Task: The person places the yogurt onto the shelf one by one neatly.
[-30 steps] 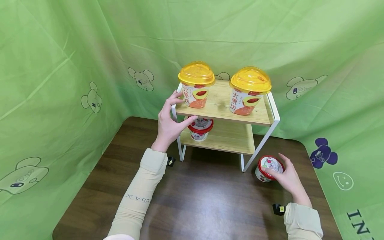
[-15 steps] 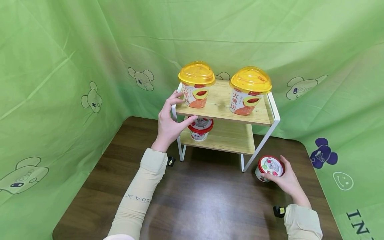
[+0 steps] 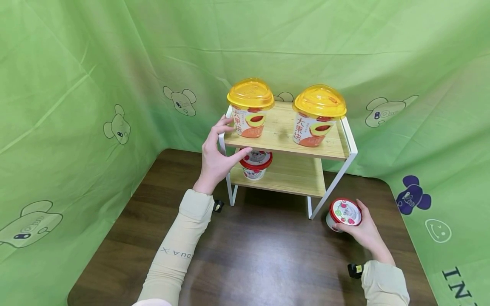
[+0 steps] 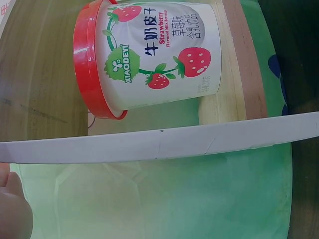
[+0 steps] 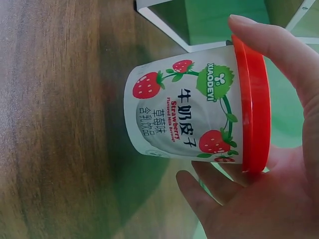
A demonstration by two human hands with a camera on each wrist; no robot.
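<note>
A red-lidded strawberry milk cup is at the rack's right, gripped by my right hand. In the right wrist view, the thumb lies over the lid's side, with fingers around the opposite side; whether its base touches the table I cannot tell. My left hand is spread at the rack's upper left corner, fingertips by a yellow-lidded peach cup and thumb before the top board's front edge. Contact there is unclear. Below it, another strawberry milk cup stands on the lower shelf, its lid partly hidden in the head view.
The two-tier rack has white metal legs and wooden boards. A second peach cup stands at the top board's right. The dark wooden table extends forward; green cloth hangs behind and at both sides.
My right hand has closed around the strawberry milk cup from its right side, and the lid now tips slightly toward the right. My left hand stays in place.
</note>
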